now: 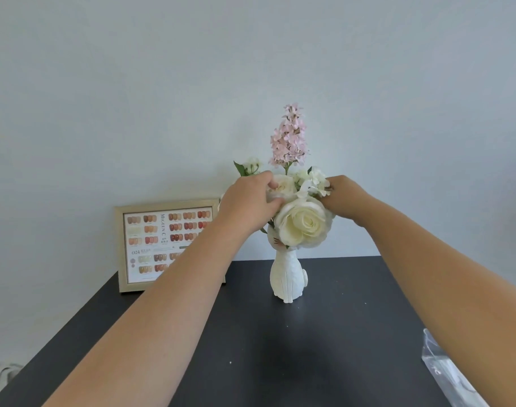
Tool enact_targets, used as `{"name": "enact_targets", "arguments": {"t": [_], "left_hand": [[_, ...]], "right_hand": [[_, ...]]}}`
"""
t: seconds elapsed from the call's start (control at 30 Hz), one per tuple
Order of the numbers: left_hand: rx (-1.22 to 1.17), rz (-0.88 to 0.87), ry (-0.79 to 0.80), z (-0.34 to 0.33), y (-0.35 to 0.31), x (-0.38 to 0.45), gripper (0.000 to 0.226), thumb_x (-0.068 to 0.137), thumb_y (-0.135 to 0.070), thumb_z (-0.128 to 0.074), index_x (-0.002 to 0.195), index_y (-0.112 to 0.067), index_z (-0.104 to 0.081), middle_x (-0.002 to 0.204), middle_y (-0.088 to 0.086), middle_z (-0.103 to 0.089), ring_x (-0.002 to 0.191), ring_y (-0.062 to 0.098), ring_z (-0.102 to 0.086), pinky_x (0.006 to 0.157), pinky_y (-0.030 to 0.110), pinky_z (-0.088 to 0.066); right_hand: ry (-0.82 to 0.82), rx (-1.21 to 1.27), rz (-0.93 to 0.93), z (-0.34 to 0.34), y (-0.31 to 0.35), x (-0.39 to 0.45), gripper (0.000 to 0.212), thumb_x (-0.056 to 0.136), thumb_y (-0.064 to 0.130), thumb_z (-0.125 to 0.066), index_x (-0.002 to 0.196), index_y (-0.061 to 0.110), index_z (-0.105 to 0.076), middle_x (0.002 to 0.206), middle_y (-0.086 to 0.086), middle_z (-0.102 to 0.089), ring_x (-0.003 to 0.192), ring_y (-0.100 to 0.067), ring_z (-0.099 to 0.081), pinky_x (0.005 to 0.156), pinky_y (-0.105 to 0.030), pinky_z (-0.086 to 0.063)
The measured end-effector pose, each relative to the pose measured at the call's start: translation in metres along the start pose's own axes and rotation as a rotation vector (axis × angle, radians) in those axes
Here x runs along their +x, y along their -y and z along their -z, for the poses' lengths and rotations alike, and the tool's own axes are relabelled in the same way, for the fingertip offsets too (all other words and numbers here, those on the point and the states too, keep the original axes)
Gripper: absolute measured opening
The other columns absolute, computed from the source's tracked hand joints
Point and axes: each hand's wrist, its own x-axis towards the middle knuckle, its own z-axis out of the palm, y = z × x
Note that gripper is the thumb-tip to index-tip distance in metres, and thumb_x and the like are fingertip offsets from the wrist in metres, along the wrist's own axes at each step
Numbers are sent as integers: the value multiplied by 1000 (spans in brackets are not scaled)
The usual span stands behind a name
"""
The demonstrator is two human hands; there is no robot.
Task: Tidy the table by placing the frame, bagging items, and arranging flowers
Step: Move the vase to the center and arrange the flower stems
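Observation:
A white rabbit-shaped vase [289, 274] stands on the dark table [250, 348] near the wall. It holds a large cream rose [302, 224], a tall pink flower spike [289, 136] and small white blossoms [312, 180]. My left hand [248, 201] is closed around a pale rose on the left of the bunch. My right hand [343, 195] grips the white blossoms on the right. A wooden frame [120, 248] with a nail-colour chart leans upright against the wall at the left, partly hidden by my left forearm.
A clear plastic bag [444, 368] lies at the table's right edge, partly under my right forearm. A grey fabric strap [1, 377] shows on the floor at the bottom left. The pale wall runs right behind the table.

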Motion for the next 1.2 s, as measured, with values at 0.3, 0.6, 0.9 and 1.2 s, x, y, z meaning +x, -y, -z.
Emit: {"name": "enact_targets", "arguments": {"t": [0.3,0.6,0.9,1.2], "left_hand": [[-289,62,1,31,45,-25,63,78,-72,-54,135,-46,-47,138,-11,-49,132,20,-43,107,47,-38],[-401,179,-74,-8,58,-41,61,73,-47,-80,126,-47,-50,123,-5,-44,109,10,-49,84,18,-38],[-284,82,-222,-37,29,-57,46,77,-43,-80,118,-30,-64,108,-4,-46,83,-7,-47,66,10,-36],[-529,352,-277,16,60,-34,44,88,-64,-32,115,-44,-59,103,-12,-66,92,15,-62,68,33,-50]], "right_hand": [[-271,236,128,20,-15,-51,51,80,27,-59,128,39,-47,126,9,-48,115,-15,-45,91,-33,-38],[-442,-608,546,-62,-20,-92,54,69,36,-78,120,22,-63,133,-17,-51,98,-42,-53,75,-48,-51],[-237,-144,395,-53,-3,-63,40,73,14,-68,109,29,-62,104,8,-51,85,-17,-52,63,-25,-40],[-482,-89,381,7,18,-59,24,81,47,-54,81,32,-72,78,9,-66,56,-1,-51,60,-26,-44]]}}
